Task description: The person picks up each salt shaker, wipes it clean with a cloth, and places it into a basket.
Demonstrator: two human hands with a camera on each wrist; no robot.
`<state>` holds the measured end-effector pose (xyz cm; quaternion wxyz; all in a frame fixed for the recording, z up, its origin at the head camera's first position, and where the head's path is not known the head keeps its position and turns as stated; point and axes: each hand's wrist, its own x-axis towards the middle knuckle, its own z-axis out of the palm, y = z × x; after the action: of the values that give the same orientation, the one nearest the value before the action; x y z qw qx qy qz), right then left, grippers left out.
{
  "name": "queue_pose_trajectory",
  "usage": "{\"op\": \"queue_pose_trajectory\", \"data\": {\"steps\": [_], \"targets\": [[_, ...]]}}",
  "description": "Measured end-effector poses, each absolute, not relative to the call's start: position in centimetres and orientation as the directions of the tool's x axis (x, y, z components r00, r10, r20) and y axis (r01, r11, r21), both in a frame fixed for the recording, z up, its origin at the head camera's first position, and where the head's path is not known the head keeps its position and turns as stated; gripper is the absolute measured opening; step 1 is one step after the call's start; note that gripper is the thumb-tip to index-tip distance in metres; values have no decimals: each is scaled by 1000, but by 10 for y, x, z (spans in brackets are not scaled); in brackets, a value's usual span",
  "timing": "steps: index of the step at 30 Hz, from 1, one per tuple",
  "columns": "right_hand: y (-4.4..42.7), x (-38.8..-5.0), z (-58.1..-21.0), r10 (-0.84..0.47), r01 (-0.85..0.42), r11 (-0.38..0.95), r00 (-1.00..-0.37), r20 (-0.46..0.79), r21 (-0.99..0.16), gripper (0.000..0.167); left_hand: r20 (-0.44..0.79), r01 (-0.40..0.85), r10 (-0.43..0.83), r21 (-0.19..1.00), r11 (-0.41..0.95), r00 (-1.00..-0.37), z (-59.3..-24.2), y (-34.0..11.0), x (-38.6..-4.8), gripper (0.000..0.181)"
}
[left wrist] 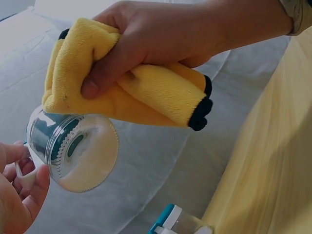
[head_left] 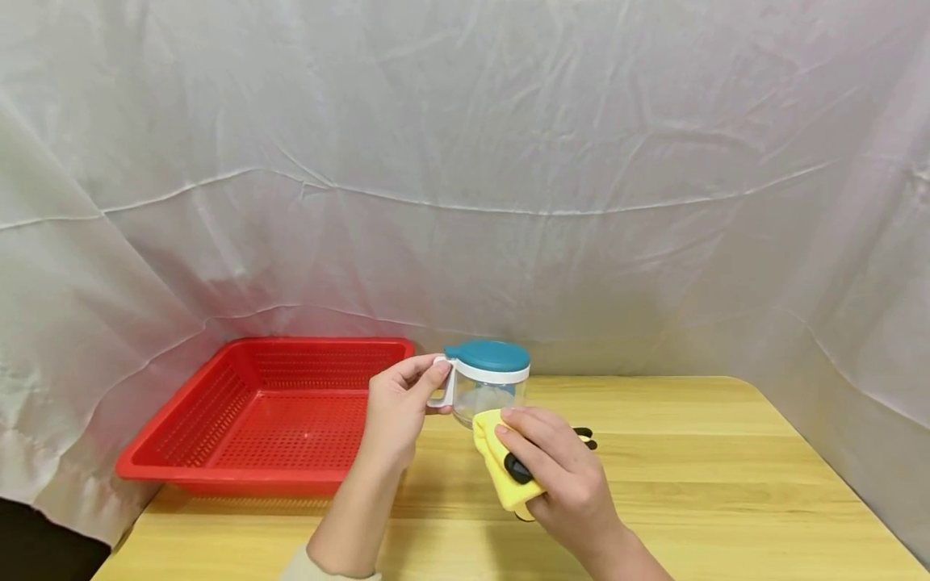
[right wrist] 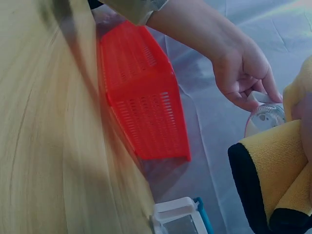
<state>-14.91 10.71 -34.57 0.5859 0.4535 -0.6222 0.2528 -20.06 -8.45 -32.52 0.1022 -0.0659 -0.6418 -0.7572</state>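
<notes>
My left hand (head_left: 398,407) grips the white handle (head_left: 445,389) of a clear glass jar (left wrist: 85,151) with a teal lid (head_left: 494,355) and white rim. The jar is held up above the table, its bottom showing in the left wrist view. A folded yellow cloth (left wrist: 112,97) with black edging is held in my right hand (head_left: 570,464), thumb on one side. In the left wrist view the cloth lies against the jar's side, near the base. Cloth and fingers hide part of the glass in the head view.
A red plastic basket (head_left: 305,484) with perforated walls stands on the left of the wooden table (head_left: 726,484). Another container (right wrist: 180,214) with a white handle and teal lid stands on the table. Pale grey fabric (head_left: 465,161) hangs behind and at both sides.
</notes>
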Motion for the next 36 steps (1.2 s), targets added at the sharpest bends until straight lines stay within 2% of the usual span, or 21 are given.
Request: {"op": "queue_pose_trajectory", "data": {"steps": [5,16,25,31,36], "targets": [[107,-149,-346,-279,-864,456,90,956,215,19,239,245,-57,957,-156,-969,-324,-89,-202,24],[118,-152,-337,-97,-874,469,92,991,127,23,233,213,74,953,-213,-970,-322,-93,-203,26],[125,-156,-336,-43,-869,488,62,997,76,24,228,201,97,952,-230,-969,-323,-97,-204,28],[118,-155,-336,-39,-911,396,107,993,114,23,208,181,115,961,-209,-971,-324,-97,-203,28],[115,-153,-333,-32,-902,400,165,986,164,21,199,167,156,967,-194,-968,-326,-96,-203,28]]}}
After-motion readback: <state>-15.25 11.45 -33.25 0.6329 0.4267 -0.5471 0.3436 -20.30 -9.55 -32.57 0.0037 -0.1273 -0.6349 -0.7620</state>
